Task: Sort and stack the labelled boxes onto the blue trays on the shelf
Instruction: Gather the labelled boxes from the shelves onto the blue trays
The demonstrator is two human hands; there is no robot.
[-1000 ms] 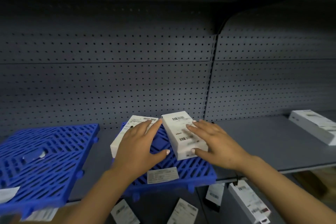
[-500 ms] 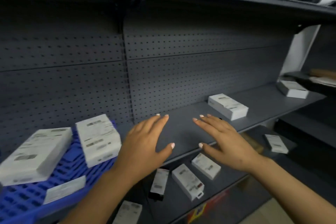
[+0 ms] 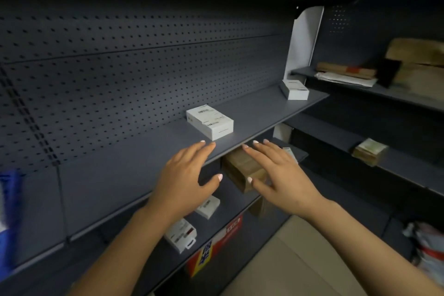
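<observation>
Both hands are held out flat and empty, fingers spread: left hand (image 3: pixel 185 180) over the shelf (image 3: pixel 134 163) edge, right hand (image 3: pixel 281 175) just off it. A white labelled box (image 3: pixel 209 121) is sat just past the fingertips, untouched. A blurry blue tray (image 3: pixel 8 223) is glimpsed far left.

Single head-worn view, angled down and rightward, close along the shelf (image 3: pixel 252 113).
</observation>
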